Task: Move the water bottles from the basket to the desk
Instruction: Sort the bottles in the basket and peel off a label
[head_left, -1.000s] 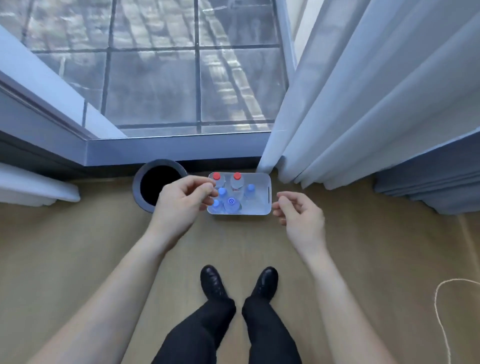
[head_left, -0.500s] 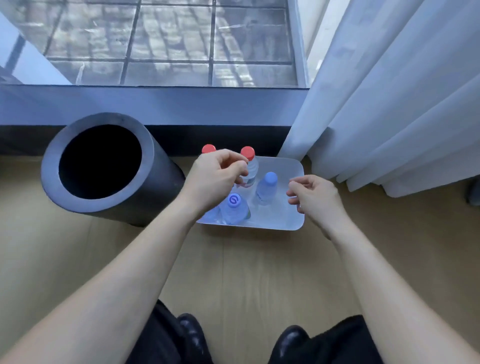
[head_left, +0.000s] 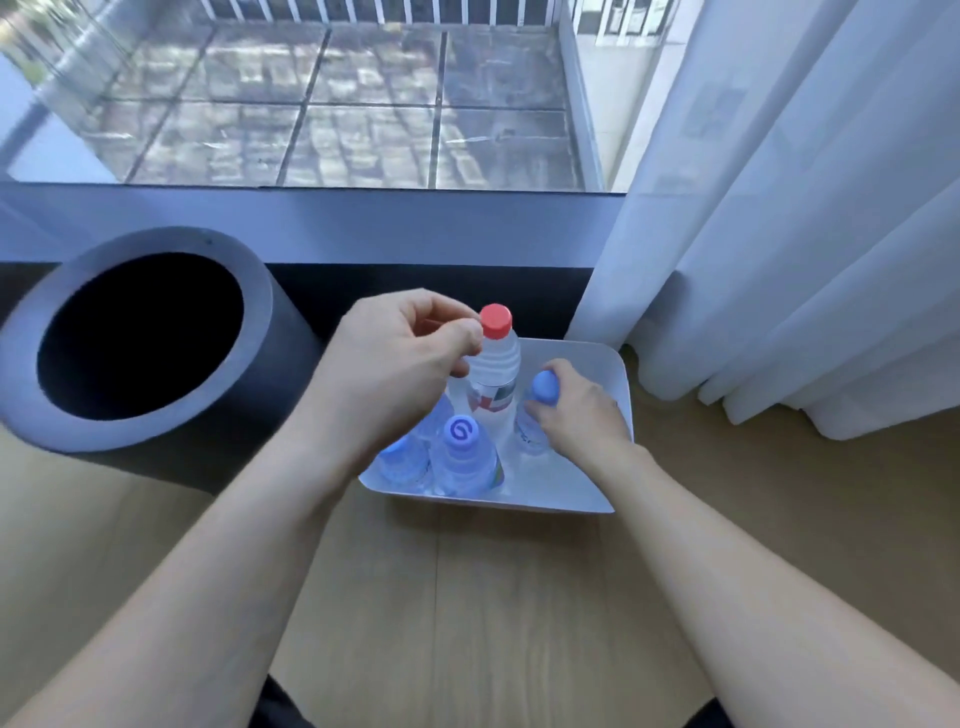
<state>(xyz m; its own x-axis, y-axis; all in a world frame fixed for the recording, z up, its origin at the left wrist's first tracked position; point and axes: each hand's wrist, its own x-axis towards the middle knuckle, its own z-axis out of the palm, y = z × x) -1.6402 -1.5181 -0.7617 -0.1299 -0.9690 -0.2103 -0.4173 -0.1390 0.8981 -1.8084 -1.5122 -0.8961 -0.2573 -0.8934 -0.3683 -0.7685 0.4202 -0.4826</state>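
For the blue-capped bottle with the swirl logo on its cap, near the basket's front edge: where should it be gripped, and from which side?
Probably by the neck just under the cap, from straight above. The swirl-cap bottle stands upright in the white basket, with another blue-capped bottle close on its left and the basket wall in front, so its sides look hard to reach.

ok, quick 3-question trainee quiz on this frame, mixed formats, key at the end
1. True or false: the left hand holds the red-capped bottle near its neck.
2. The right hand grips a bottle with which cap colour? A) red B) blue C) green
3. Fill in: the dark round bin stands to the ___ of the white basket.

Key: 1 true; 2 B; 3 left
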